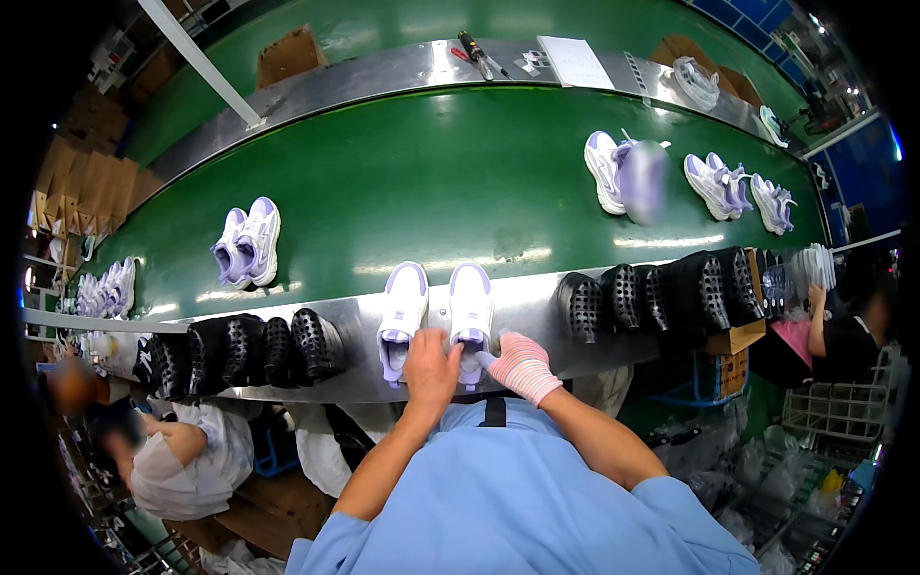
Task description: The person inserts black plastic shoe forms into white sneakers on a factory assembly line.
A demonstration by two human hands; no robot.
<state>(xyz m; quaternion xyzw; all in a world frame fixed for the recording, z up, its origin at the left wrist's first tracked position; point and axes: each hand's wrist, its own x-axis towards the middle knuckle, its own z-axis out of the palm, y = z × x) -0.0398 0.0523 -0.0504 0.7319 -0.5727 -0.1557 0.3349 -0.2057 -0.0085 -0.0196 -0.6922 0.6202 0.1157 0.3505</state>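
Observation:
A pair of white sneakers with purple trim stands on the metal ledge in front of me, toes pointing away: a left sneaker point(405, 295) and a right sneaker point(471, 293). Between the two, my bare left hand point(433, 369) has its fingers bent at the right sneaker's collar. My right hand point(523, 368), in a pink-and-white striped glove, grips that collar from the other side, thumb toward the heel. The fingertips of both hands are partly hidden against the shoe.
Black perforated shoe forms line the ledge on the left point(316, 347) and right point(709, 292). The green belt point(431, 182) carries more sneakers point(247, 244). Beyond it, a metal rail holds a screwdriver point(474, 53) and white paper point(575, 63). Other people sit at both sides.

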